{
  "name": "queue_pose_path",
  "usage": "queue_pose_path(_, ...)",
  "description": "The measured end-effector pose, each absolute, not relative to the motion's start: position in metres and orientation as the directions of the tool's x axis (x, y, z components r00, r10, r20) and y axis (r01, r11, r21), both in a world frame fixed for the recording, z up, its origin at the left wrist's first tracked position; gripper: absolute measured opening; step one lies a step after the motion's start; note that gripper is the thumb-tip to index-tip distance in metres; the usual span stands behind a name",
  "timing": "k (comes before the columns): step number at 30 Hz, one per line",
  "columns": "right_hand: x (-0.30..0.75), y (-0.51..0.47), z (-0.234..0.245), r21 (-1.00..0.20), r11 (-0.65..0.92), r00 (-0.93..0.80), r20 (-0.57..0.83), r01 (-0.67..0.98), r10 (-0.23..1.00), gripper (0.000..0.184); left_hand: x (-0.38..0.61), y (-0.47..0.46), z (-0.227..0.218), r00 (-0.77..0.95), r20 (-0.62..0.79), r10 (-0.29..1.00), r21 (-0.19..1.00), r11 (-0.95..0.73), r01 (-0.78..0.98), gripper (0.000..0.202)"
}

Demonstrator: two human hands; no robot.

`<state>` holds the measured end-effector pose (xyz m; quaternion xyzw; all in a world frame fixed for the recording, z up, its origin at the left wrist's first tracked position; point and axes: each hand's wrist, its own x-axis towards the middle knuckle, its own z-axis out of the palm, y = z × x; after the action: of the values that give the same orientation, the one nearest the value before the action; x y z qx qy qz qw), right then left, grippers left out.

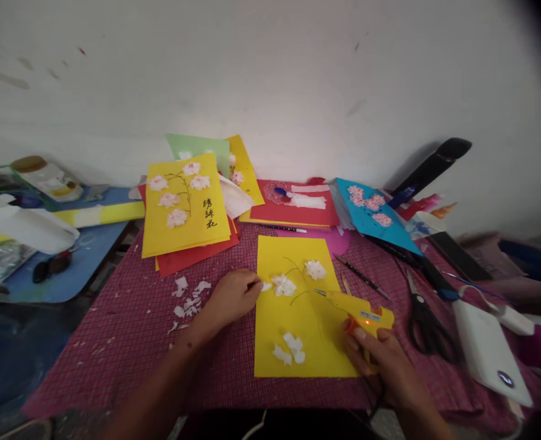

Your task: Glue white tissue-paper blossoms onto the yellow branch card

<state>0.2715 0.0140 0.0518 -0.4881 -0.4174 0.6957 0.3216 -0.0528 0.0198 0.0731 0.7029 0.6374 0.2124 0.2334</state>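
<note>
My right hand [375,351] is wrapped round the grip of a yellow glue gun [359,307], its metal nozzle pointing left over a yellow paper sheet [275,330]. Thin drawn stems run across that sheet. Two crumpled white paper flowers, one left [283,285] and one right [315,269], sit on its upper half. Lower down lie loose white paper pieces [290,349]. At the sheet's left edge my left hand [238,294] pinches a small white paper piece [265,286] between its fingertips. More white paper scraps [190,299] are scattered left of that hand.
Finished yellow flower cards [188,208] stand at the back left, red sheets [298,205] at the back middle. A blue flower card [375,214] leans at the right. Black-handled scissors [428,330], a white power bank [493,351] and a pen [364,278] lie right of the sheet.
</note>
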Motion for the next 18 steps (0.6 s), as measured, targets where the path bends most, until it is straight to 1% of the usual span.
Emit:
queue_pose_path(4, 0.2713, 0.0142, 0.0522, -0.895, -0.443, -0.326, -0.407, -0.043, 0.853, 0.040, -0.0500, 0.0206, 0.0680, -0.007, 0.057, 0.998, 0.581, -0.027, 0.814, 0.030)
queue_pose_path(7, 0.2701, 0.0145, 0.0539, -0.892, -0.450, -0.323, -0.412, -0.048, 0.852, 0.041, -0.0485, 0.0209, 0.0651, -0.036, 0.077, 0.996, 0.583, -0.016, 0.812, 0.030)
queue_pose_path(12, 0.2683, 0.0137, 0.0565, -0.894, -0.447, -0.279, -0.421, -0.032, 0.863, 0.044, -0.0484, 0.0215, 0.0640, 0.025, 0.082, 0.996, 0.582, -0.068, 0.811, 0.025)
queue_pose_path(18, 0.2676, 0.0131, 0.0564, -0.897, -0.440, -0.282, -0.414, -0.035, 0.866, 0.041, -0.0550, 0.0225, 0.0635, 0.133, 0.088, 0.987, 0.584, -0.159, 0.796, 0.022)
